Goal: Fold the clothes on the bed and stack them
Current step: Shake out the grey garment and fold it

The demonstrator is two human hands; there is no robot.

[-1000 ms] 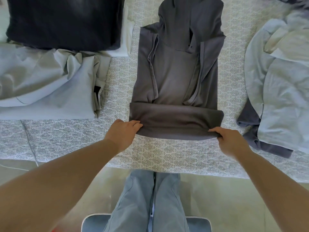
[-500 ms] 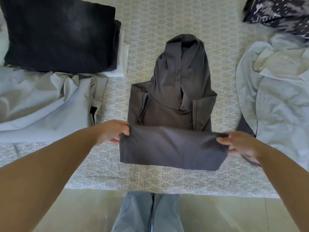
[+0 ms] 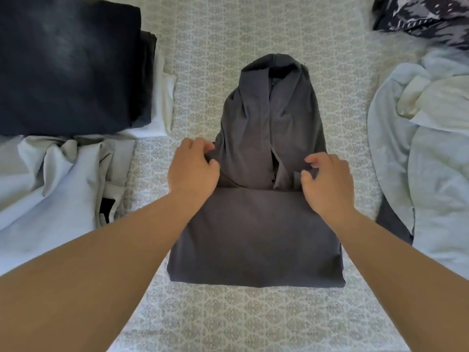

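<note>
While both my arms reach out over the bed (image 3: 253,321), the dark grey hoodie (image 3: 256,235) sits right in the middle of the patterned sheet, with its bottom half folded up into a flat rectangle nearest me and the hood (image 3: 274,97) still poking out at the far end, kind of bunched and standing up a bit. My left hand (image 3: 193,171) is at the left end of the fold line, fingers curled, and it looks like the thumb and fingertips are pinching a bit of the grey fabric right where the folded part meets the upper part. My right hand (image 3: 327,184) is on the opposite end of that same line, fingers bent and spread a little, tips touching the cloth; honestly I can't tell if it's actually gripping a fold or just resting on top. Off to the left there's a folded black garment (image 3: 68,67) lying on top of something white (image 3: 162,105), so that's the stack, and just in front of it a rumpled light grey piece (image 3: 55,179) that's spread out loosely. On the right side is a heap of pale clothes (image 3: 426,158), crumpled together, with a dark grey edge (image 3: 390,222) peeking out from under it just beside the hoodie. Up in the far right corner I can see a dark patterned fabric (image 3: 421,13), well apart from everything I'm handling.
</note>
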